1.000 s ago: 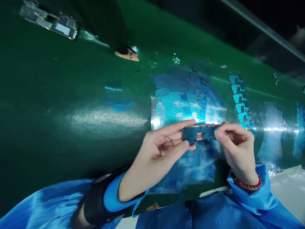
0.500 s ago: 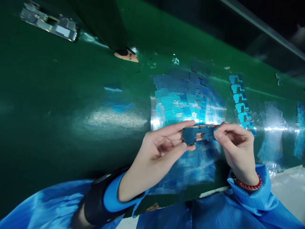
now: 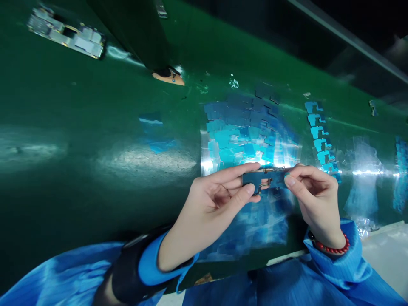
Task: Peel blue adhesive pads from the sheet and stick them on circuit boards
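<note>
My left hand [image 3: 223,195] grips the left end of a small circuit board [image 3: 266,175], its thumb pressed on the face and its fingers along the edge and behind. The board's face looks dark blue, with a notch near the middle. My right hand [image 3: 314,187] pinches the board's right end between thumb and forefinger. Whether a film lies over the face, I cannot tell for certain. Below and behind the board lies a sheet of overlapping blue die-cut film pieces [image 3: 236,127].
To the right is a strip of blue cut-outs [image 3: 318,131], with a clear plastic sheet [image 3: 363,178] beyond it. Another circuit board [image 3: 66,34] rests at the upper left of the green table [image 3: 79,119]. A dark post [image 3: 134,34] stands beside that board.
My left thumb has moved right and up onto the board's face. The right hand keeps its pinch. The whole view has shifted slightly.
</note>
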`<state>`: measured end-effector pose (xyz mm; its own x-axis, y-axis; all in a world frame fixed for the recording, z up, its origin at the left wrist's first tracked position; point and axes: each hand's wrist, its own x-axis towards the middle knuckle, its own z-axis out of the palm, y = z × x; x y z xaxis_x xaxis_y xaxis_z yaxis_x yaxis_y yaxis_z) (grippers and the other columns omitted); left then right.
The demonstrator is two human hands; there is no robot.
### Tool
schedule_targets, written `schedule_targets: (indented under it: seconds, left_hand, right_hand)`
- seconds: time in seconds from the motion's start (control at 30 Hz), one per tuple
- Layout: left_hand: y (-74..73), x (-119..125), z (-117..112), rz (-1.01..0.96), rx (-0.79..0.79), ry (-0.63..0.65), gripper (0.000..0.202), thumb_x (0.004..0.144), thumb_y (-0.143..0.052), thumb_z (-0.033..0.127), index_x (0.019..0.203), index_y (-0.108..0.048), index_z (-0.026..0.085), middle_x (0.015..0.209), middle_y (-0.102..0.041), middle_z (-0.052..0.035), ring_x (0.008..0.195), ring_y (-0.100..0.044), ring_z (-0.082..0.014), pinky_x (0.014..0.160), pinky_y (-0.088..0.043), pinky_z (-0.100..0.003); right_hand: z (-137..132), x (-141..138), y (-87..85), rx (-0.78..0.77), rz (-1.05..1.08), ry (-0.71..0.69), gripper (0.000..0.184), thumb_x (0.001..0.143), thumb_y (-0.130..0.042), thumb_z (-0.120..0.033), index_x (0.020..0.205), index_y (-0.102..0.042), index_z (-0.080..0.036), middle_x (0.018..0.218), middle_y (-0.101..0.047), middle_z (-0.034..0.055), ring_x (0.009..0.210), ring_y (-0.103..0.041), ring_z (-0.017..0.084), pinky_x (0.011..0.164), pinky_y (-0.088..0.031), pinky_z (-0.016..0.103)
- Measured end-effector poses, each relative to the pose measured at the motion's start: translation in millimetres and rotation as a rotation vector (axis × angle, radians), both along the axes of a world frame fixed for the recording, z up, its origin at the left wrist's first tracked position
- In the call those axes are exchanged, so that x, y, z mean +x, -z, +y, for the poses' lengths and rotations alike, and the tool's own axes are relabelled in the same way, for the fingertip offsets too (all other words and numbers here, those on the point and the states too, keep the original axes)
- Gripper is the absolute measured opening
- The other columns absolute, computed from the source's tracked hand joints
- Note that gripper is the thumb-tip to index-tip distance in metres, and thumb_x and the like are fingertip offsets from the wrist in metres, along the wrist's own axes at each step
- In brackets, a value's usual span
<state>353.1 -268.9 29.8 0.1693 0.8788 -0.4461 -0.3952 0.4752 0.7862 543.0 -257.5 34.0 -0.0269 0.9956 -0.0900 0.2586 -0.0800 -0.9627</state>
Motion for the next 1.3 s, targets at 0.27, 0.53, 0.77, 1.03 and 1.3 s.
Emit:
schedule_targets:
  seconds: [0.27, 0.53, 0.77, 1.03, 1.3]
  left_hand:
    - [-1.6, -1, 0, 0.056, -0.004, 0.022, 0.033, 0.079, -0.072, 0.024, 0.111, -0.069, 0.02, 0.09, -0.077, -0.0006, 0.081, -0.074, -0.0188, 0.076, -0.062, -0.023]
    - [-2.7, -2, 1, 0.14, 0.003, 0.047, 0.033, 0.079, -0.071, 0.028, 0.111, -0.07, 0.021, 0.077, -0.077, 0.0017, 0.075, -0.074, -0.0202, 0.077, -0.063, -0.031]
    - [-3.4, -1, 2, 0.129, -0.017, 0.051, 0.034, 0.079, -0.071, 0.028, 0.112, -0.069, 0.019, 0.081, -0.077, 0.0012, 0.081, -0.074, -0.0209, 0.079, -0.063, -0.03]
    - [-1.7, -1, 0, 0.161, -0.031, 0.043, 0.038, 0.077, -0.073, 0.031, 0.113, -0.069, 0.019, 0.073, -0.076, 0.0015, 0.08, -0.074, -0.0222, 0.08, -0.063, -0.032]
    - [1.5, -3, 0, 0.195, -0.017, 0.078, 0.043, 0.076, -0.072, 0.038, 0.116, -0.07, 0.022, 0.066, -0.074, 0.0029, 0.081, -0.073, -0.0237, 0.082, -0.062, -0.037]
  right_hand:
    - [1, 0, 2.0, 0.017, 0.0, -0.004, 0.007, 0.08, -0.073, -0.017, 0.08, -0.071, -0.024, 0.065, -0.059, -0.0029, 0.049, -0.039, 0.007, 0.043, -0.03, 0.022]
    - [1, -2, 2.5, 0.016, 0.011, 0.01, 0.011, 0.078, -0.074, -0.014, 0.08, -0.071, -0.025, 0.071, -0.064, -0.0037, 0.057, -0.048, 0.007, 0.046, -0.037, 0.018]
    - [2, -10, -0.3, 0.066, 0.069, 0.033, 0.018, 0.076, -0.07, -0.007, 0.081, -0.072, -0.024, 0.074, -0.067, -0.0032, 0.066, -0.06, 0.008, 0.058, -0.052, 0.016]
    - [2, -13, -3.7, 0.115, -0.059, 0.065, 0.011, 0.075, -0.071, -0.012, 0.08, -0.07, -0.022, 0.075, -0.067, -0.0001, 0.069, -0.064, 0.012, 0.06, -0.058, 0.022]
    - [4, -14, -2.8, 0.109, -0.066, 0.066, 0.009, 0.075, -0.072, -0.014, 0.08, -0.07, -0.022, 0.075, -0.067, -0.0003, 0.069, -0.064, 0.012, 0.061, -0.059, 0.022]
